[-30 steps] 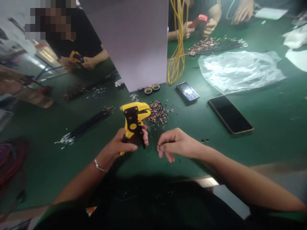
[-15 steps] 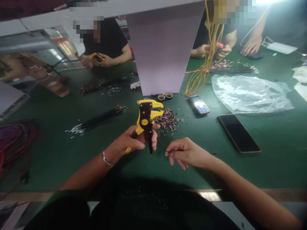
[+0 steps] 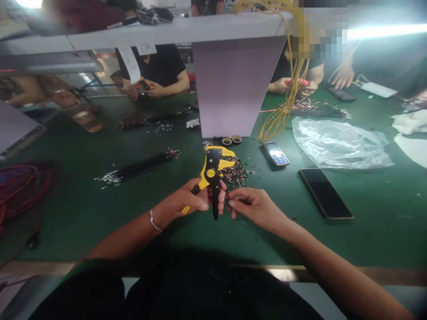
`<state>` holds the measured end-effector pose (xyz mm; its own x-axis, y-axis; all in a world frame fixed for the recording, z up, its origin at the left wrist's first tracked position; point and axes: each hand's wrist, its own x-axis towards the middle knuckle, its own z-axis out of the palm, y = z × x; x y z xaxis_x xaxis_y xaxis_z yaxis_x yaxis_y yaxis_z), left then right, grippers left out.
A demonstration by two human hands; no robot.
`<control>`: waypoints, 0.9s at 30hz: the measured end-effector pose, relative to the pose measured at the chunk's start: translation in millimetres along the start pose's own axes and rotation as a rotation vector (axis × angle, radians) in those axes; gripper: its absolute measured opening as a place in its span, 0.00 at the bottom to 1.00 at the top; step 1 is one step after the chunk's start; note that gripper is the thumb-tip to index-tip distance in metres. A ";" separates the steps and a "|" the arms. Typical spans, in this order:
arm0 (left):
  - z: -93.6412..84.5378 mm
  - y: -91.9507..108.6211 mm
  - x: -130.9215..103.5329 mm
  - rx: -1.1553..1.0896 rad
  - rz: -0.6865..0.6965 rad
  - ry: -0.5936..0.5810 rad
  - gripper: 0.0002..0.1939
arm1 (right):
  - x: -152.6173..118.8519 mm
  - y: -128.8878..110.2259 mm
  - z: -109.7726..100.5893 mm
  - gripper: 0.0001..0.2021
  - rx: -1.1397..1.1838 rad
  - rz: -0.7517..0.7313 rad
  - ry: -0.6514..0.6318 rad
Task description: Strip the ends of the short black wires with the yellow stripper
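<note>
My left hand (image 3: 195, 196) is closed round the handles of a yellow and black wire stripper (image 3: 213, 171). The tool stands upright with its jaws apart, facing right. Just right of its handles, my right hand (image 3: 250, 204) is closed in a pinch, with its fingertips close to the left fingers. A thin dark end, like a short black wire, shows at the pinch; most of it is hidden. Behind the stripper lies a pile of short black wires (image 3: 236, 174) with copper-coloured ends. Further left, a bundle of longer black wires (image 3: 140, 169) rests on the green table (image 3: 267, 240).
Right of the pile lie a keypad phone (image 3: 276, 154), a dark smartphone (image 3: 325, 193) and a clear plastic bag (image 3: 340, 142). Tape rolls (image 3: 231, 140) sit by a pale upright panel (image 3: 233, 89). Yellow cables (image 3: 282, 113) hang beside it. Red cables (image 3: 23, 191) lie left. Co-workers' hands (image 3: 150, 90) work opposite.
The view has tilted up slightly. My right hand has moved up and left, closer to the left hand and the stripper handles. The left hand keeps its grip on the stripper.
</note>
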<state>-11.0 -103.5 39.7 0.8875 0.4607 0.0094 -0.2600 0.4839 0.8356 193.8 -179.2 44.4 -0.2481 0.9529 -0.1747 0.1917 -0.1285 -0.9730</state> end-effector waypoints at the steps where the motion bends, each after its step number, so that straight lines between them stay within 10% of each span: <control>1: -0.5 -0.3 -0.1 0.017 0.007 0.005 0.25 | 1.7 -1.1 1.2 0.07 0.009 0.000 0.023; 17: -10.1 -3.2 -3.0 0.429 0.092 0.081 0.25 | -2.7 -16.1 -7.0 0.08 -0.161 -0.157 0.504; 27: -5.6 -6.7 -2.5 0.533 0.108 0.069 0.27 | -5.0 -18.6 2.6 0.10 -0.129 -0.215 0.465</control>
<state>-13.6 -103.8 31.1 0.8345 0.5436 0.0894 -0.1034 -0.0049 0.9946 189.0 -182.3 62.9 0.1472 0.9790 0.1410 0.3054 0.0906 -0.9479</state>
